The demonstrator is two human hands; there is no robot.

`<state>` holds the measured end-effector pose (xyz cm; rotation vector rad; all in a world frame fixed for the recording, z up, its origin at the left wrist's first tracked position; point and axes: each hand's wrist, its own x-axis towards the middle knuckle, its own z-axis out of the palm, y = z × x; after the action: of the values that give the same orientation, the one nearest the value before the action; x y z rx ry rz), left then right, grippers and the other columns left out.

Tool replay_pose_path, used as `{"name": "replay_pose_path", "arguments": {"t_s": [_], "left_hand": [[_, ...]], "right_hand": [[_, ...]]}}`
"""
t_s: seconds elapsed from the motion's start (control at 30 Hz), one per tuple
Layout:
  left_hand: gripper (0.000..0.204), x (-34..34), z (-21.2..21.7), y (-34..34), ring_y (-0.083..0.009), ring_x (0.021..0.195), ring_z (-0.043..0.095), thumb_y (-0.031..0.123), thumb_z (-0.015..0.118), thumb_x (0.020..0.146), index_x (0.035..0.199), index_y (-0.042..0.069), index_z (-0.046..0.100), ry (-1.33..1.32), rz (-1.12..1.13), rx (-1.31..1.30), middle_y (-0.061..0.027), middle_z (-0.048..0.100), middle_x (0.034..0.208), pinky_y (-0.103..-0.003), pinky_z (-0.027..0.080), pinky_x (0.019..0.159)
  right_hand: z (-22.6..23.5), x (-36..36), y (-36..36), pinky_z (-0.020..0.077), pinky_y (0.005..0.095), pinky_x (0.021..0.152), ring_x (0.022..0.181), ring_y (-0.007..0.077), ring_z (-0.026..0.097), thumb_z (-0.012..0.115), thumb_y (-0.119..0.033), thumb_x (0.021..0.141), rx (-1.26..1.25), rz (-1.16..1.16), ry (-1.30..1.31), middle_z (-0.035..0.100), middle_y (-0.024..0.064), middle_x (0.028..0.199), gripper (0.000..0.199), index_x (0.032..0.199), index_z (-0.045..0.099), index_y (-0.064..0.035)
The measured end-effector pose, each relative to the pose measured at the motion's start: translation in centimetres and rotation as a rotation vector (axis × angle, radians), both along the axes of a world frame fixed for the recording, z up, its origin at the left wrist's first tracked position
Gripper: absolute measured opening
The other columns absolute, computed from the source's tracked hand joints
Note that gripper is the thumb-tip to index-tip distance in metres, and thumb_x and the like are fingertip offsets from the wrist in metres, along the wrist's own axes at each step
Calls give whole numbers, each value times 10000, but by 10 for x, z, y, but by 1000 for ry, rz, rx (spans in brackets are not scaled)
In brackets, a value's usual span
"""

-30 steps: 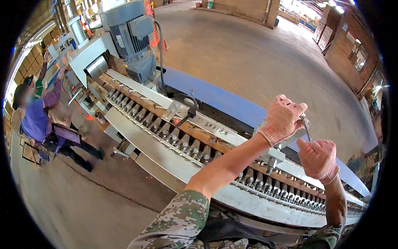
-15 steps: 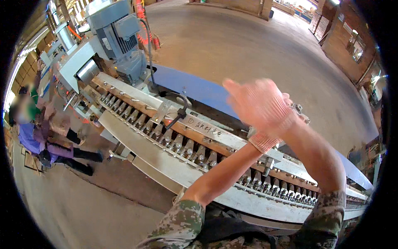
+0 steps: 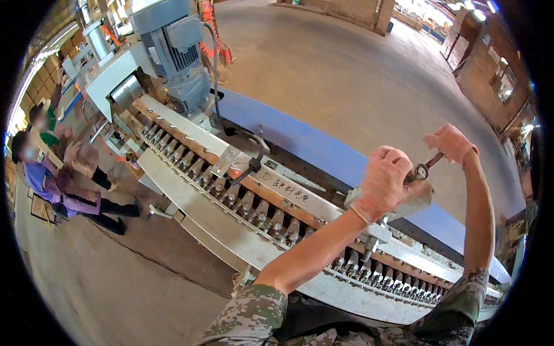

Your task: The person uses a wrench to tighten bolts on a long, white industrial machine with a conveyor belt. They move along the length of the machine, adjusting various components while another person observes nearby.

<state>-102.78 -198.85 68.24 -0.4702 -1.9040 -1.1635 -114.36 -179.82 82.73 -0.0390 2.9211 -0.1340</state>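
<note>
My right hand (image 3: 451, 144), in a pinkish knit glove, is closed around the handle of a wrench (image 3: 437, 160). The wrench's rounded metal head (image 3: 420, 171) sits over a grey metal block (image 3: 416, 198) on the machine. My left hand (image 3: 382, 181), gloved alike, is curled on that block right beside the wrench head. What its fingers grip is hidden behind them. Below my left forearm runs a row of small spring-loaded metal parts (image 3: 262, 216) along the machine's long rail (image 3: 323, 203).
A grey-blue motor (image 3: 171, 55) stands at the machine's far left, next to a steel roller (image 3: 126, 92). A blue panel (image 3: 288, 127) lines the far side. A black cable (image 3: 254, 164) loops over the rail. Two people (image 3: 57, 179) are at the left.
My right hand, blurred over my left before, has moved right and now holds the wrench. My left hand shows beside the block. The view has shifted slightly.
</note>
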Motion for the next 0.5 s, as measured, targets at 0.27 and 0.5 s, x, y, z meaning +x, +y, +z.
{"name": "replay_pose_path", "arguments": {"t_s": [0.27,0.5], "left_hand": [[401,3,9,-2,-302,1007,659,435,902,731,860,116,697,36,-90,38,-56,702,993,-480,498,952],[351,4,10,-7,-297,1036,655,390,892,742,884,111,733,79,-172,46,-52,714,1019,-472,493,968]], "right_hand": [[-24,176,63,430,332,586,591,135,476,699,-123,871,-404,-39,241,497,61,679,460,1311,707,8],[-27,281,-32,480,391,589,575,255,573,742,-2,774,-202,459,465,530,107,659,678,1436,599,-20]]}}
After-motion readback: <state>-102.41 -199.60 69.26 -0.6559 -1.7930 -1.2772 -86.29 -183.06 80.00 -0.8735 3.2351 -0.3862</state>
